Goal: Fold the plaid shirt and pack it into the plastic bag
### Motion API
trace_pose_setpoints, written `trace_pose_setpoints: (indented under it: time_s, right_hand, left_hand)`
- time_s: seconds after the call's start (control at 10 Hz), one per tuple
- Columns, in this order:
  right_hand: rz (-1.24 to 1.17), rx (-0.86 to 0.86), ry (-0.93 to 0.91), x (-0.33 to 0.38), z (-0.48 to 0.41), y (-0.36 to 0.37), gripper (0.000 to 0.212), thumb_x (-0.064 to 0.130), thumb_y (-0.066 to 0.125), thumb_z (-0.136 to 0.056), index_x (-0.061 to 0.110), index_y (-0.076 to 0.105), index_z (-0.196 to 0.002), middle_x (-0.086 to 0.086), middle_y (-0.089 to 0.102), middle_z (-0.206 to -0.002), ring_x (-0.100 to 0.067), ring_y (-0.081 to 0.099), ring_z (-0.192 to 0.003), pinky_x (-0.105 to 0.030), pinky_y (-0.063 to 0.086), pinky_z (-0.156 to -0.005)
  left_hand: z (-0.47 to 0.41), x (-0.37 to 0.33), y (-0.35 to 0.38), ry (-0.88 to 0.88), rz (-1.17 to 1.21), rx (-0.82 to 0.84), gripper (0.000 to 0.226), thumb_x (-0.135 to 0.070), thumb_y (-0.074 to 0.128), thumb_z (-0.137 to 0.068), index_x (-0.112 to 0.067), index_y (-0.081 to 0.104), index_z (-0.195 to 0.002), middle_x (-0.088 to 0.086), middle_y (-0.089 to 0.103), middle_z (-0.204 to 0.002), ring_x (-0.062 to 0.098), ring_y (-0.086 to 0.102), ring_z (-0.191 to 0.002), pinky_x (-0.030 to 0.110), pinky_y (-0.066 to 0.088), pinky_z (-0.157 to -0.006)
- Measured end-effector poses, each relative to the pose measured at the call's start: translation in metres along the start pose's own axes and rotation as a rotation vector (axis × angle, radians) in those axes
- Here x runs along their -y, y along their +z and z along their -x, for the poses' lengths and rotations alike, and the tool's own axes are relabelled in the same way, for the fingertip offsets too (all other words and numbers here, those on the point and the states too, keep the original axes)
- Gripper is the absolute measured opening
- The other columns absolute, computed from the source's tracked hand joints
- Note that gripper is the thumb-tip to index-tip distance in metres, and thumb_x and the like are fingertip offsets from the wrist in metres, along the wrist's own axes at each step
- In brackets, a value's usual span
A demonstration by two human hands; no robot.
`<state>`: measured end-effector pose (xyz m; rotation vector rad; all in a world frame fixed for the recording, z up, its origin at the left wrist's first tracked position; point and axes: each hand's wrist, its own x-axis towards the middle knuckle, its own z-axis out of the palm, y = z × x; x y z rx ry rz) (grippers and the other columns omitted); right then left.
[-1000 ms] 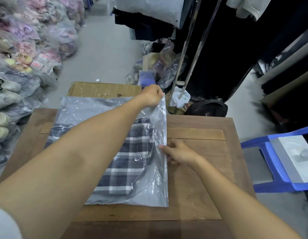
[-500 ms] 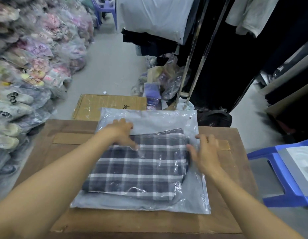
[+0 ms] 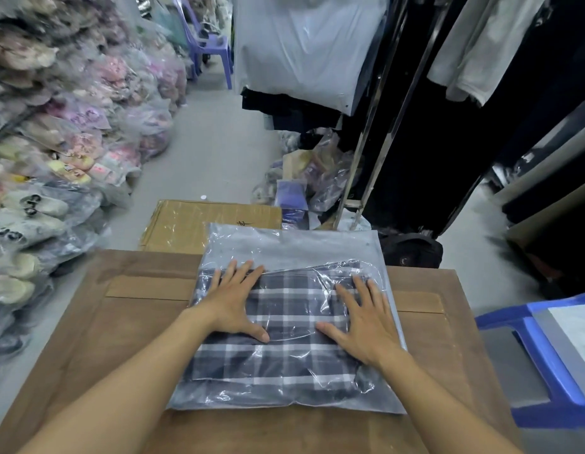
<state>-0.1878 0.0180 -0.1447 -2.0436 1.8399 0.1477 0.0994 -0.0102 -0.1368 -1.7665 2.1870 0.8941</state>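
The folded plaid shirt (image 3: 284,362), dark grey with white lines, lies inside the clear plastic bag (image 3: 291,247) on the wooden table (image 3: 121,322). The bag's far part is flat and holds no cloth. My left hand (image 3: 233,304) lies flat, fingers spread, on the bag over the shirt's left half. My right hand (image 3: 363,317) lies flat the same way on the right half. Both palms press down on the plastic; neither grips anything.
A flattened cardboard box (image 3: 199,224) lies beyond the table's far edge. Bagged slippers (image 3: 55,158) are piled along the left. A blue plastic chair (image 3: 546,355) stands at the right. A metal clothes rack (image 3: 382,126) with dark garments stands behind.
The bag was turned from lying lengthwise to lying square in front of me. My hands left the bag's edge and far corner and now rest flat on top of the shirt.
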Motion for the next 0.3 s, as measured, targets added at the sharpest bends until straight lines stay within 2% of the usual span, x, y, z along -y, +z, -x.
trace_pose_setpoints:
  time_s: [0.1,0.2,0.3]
  right_hand:
    - [0.019,0.001,0.0,0.003,0.002,-0.002,0.105,0.094,0.016,-0.067,0.039,0.008,-0.156,-0.001,-0.012,-0.167,-0.027,-0.02,-0.151,-0.049,-0.004,-0.124]
    - [-0.003,0.03,0.01,0.004,0.003,-0.002,0.101,0.093,0.025,-0.072,0.039,0.008,-0.156,-0.001,-0.013,-0.167,-0.026,-0.02,-0.151,-0.049,-0.005,-0.123]
    - [-0.08,-0.011,-0.018,0.007,0.003,-0.015,0.088,0.082,0.039,-0.081,0.038,0.018,-0.154,0.0,-0.001,-0.167,-0.026,-0.011,-0.152,-0.047,-0.001,-0.124]
  left_hand:
    - [-0.001,0.001,0.0,0.002,-0.01,-0.002,0.145,-0.083,0.071,-0.046,-0.036,-0.013,-0.155,-0.006,-0.022,-0.164,0.022,-0.031,-0.146,0.051,-0.017,-0.119]
    - [0.0,0.003,0.0,0.002,-0.002,-0.003,0.145,-0.083,0.071,-0.046,-0.036,-0.014,-0.154,-0.007,-0.022,-0.163,0.021,-0.03,-0.147,0.049,-0.018,-0.119]
    - [0.006,-0.005,-0.009,0.027,0.081,-0.057,0.14,-0.082,0.07,-0.051,-0.031,-0.006,-0.157,-0.005,-0.014,-0.165,0.019,-0.023,-0.15,0.043,-0.012,-0.122]
